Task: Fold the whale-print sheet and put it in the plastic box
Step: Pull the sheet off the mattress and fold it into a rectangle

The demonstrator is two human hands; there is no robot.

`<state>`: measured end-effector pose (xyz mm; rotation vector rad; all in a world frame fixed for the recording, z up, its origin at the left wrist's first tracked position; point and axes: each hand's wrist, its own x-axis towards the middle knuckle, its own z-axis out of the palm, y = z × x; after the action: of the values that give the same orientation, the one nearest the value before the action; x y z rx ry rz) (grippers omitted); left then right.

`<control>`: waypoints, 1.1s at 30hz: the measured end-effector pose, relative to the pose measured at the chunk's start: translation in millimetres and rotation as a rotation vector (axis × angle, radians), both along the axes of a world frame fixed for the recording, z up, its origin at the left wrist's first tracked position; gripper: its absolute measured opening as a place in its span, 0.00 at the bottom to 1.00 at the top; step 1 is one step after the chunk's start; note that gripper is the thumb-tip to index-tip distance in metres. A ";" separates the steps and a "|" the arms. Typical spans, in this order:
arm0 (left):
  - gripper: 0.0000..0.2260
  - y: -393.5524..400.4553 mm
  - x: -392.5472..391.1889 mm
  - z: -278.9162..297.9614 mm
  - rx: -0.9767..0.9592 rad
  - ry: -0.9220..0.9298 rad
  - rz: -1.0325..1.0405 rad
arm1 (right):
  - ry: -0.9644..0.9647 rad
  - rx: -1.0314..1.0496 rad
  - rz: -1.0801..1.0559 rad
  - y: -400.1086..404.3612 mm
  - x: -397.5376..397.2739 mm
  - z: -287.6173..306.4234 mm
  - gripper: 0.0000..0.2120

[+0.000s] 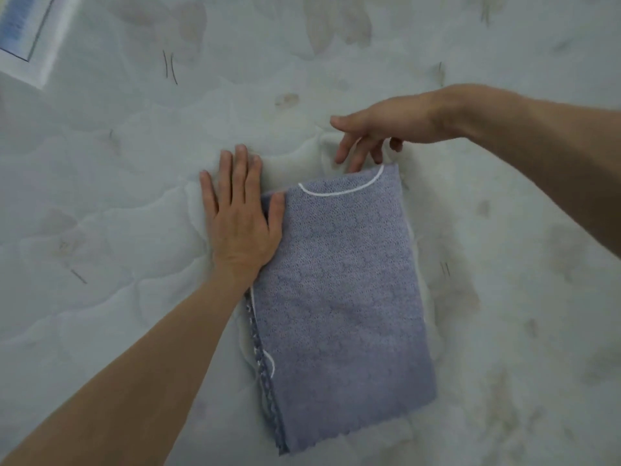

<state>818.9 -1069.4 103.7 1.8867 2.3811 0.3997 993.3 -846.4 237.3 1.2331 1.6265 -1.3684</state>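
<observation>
sheet [339,297] lies folded to a compact rectangle on the mattress [117,196], blue reverse side up, white trim showing at the far end and along the near left edge; no whale print legible from here. folding judged nearly complete. the near short edge is scalloped and sits slightly askew; layered edges stack along the left side. my left hand [240,213] lies flat, fingers straight and together, pressing the far left corner, thumb on the cloth. my right hand [376,136] hangs over the far right corner, fingers loose and spread downward, tips at or just touching the far edge; cannot tell whether any fingertip pinches the fabric. remaining, in my judgement: lift the bundle and box it. no plastic box identifiable; a white-framed object [27,38] sits far left, well apart. open mattress lies on all sides for sliding or lifting
</observation>
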 end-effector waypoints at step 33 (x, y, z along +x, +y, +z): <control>0.26 5.5 -1.5 -2.3 0.008 -0.006 0.056 | 0.154 1.031 0.300 -218.1 93.8 -63.4 0.34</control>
<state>817.4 -1064.0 101.4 1.8221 2.4370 0.4193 1087.0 -1064.5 173.9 1.3185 2.6355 -0.3875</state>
